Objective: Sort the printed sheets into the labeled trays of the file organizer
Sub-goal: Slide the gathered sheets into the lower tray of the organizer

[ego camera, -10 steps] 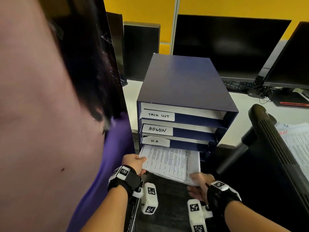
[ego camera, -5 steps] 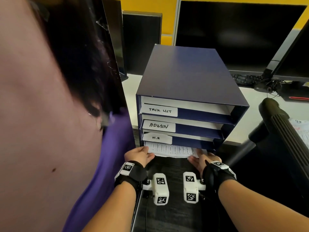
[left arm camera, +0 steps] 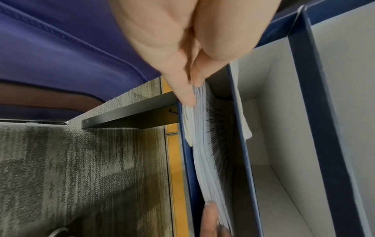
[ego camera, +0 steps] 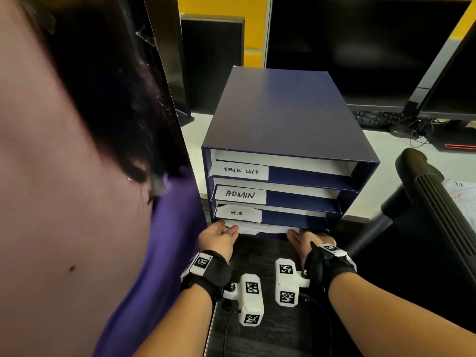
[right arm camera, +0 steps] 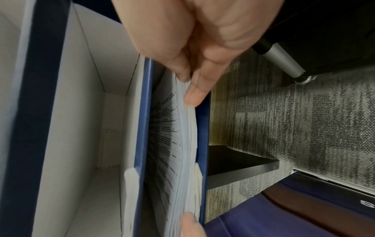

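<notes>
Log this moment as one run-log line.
stage: seating sheets | sheets: nearly all inside bottom tray of organizer, below H.R label | left hand: pressing edge | right hand: pressing edge

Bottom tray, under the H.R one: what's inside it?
A stack of printed sheets, front edge showing, with the left hand and right hand at its corners. How far back it reaches is hidden by the organizer.

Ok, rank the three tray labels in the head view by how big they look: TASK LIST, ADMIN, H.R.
Largest to smallest:
1. TASK LIST label
2. ADMIN label
3. H.R label
The gaps are small, and the wide-angle lens and differing tilt make the order between ADMIN and H.R unsure.
</notes>
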